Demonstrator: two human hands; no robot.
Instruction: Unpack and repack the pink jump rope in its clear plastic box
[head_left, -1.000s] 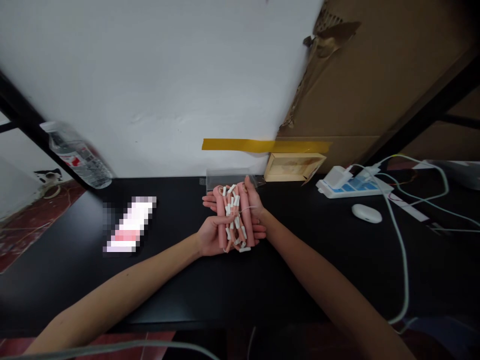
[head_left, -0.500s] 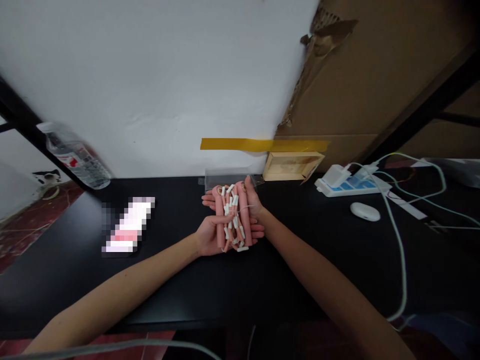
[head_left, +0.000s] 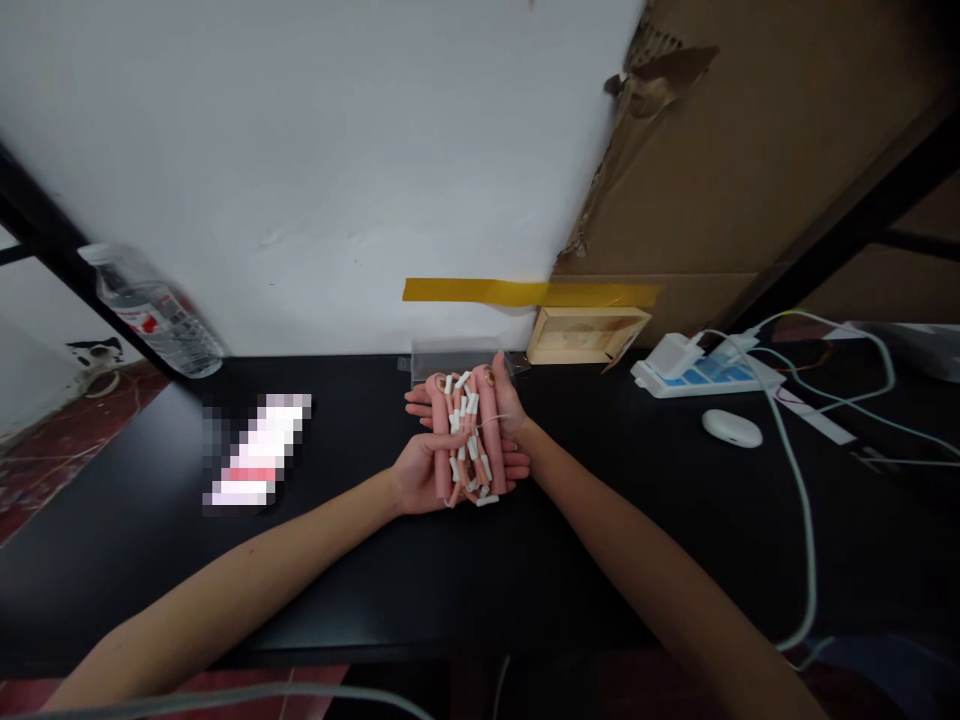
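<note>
Both hands lie palm-up over the black table, together cradling a bundle of pink tubes with small white pieces strung along them. My left hand supports the near end of the bundle from below. My right hand holds the far end, its fingers stretched out under the tubes and its thumb up beside them. A clear plastic box stands just behind the hands against the wall.
A plastic water bottle lies at the left. A pixelated flat item rests left of the hands. At the right are a wooden tray, a power strip with white cables, and a white earbud case. Cardboard leans behind.
</note>
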